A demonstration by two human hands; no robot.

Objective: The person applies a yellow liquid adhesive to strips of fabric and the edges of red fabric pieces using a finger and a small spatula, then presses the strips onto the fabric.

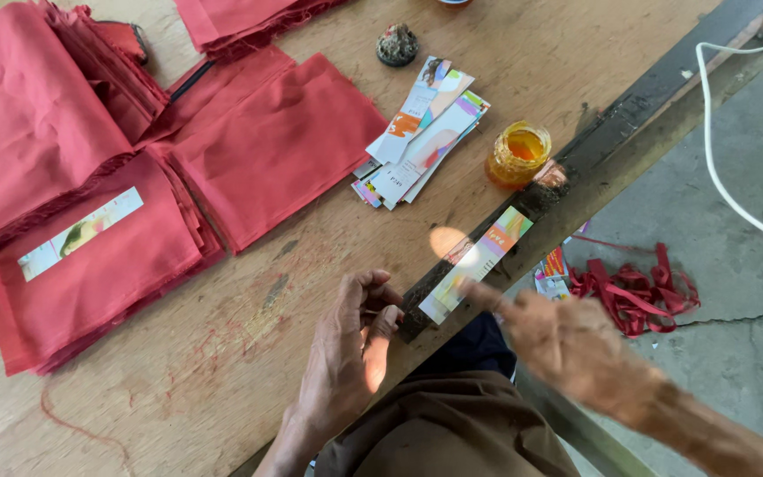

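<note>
A long printed paper strip (479, 261) lies along the dark metal edge (646, 97) of the wooden table (222, 353). My right hand (567, 340) is blurred, its fingertips touching the near end of the strip. My left hand (351, 353) rests on the table edge beside that end, fingers curled, holding nothing I can see. A small glass jar of orange-yellow paste (517, 155) stands just beyond the strip. A loose pile of similar printed strips (421, 137) lies farther back.
Stacks of red cloth pieces (267, 141) cover the left of the table; one stack carries a paper strip (81, 232). A small dark lump (396, 44) sits at the back. On the concrete floor lie red ribbon scraps (633, 287) and a white cable (717, 168).
</note>
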